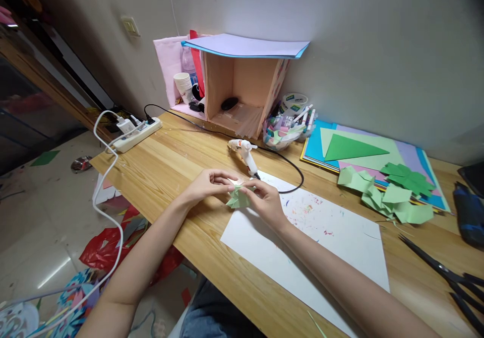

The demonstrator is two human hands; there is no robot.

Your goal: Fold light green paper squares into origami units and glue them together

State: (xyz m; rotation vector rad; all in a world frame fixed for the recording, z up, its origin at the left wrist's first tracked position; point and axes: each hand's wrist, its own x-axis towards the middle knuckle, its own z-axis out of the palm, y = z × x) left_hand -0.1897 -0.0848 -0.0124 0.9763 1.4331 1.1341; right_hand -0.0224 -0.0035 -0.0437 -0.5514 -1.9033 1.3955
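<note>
A small folded piece of light green paper (239, 198) is pinched between my two hands, just over the left edge of a white sheet (313, 242). My left hand (209, 184) grips its upper left side with thumb and fingers. From the other side, my right hand (265, 199) pinches the paper's upper right edge. Right behind my hands, a white hot glue gun (244, 152) rests on the table with its black cord trailing. Pointed flaps of the folded paper hang below my fingers.
Folded light green papers (389, 197) and a dark green one (410, 177) lie right, by stacked coloured paper (408, 149). Black scissors (442, 272) lie near right. Behind stand a cardboard box (251, 83) and a plastic tub (282, 131). A power strip (138, 135) sits at the left edge.
</note>
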